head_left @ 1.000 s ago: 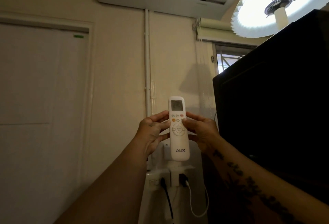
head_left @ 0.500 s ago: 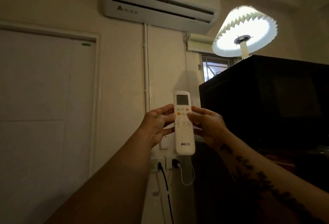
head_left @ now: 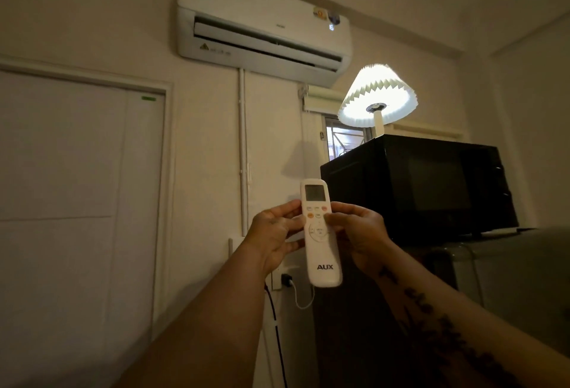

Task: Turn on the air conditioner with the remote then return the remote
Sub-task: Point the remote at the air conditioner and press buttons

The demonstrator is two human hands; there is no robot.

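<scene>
Both hands, left hand (head_left: 271, 233) and right hand (head_left: 359, 233), clasp my remote (head_left: 320, 233) at frame centre; aimed off the air conditioner (head_left: 262, 26) upper centre, its signal could miss.

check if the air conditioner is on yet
It looks on: a small indicator glows at the right of the air conditioner, though airflow cannot be seen. Both the left hand and right hand hold the remote.

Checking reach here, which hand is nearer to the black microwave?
The right hand. It holds the remote from the right side, just in front of the microwave. The left hand holds the remote's far side, farther from the microwave.
</scene>
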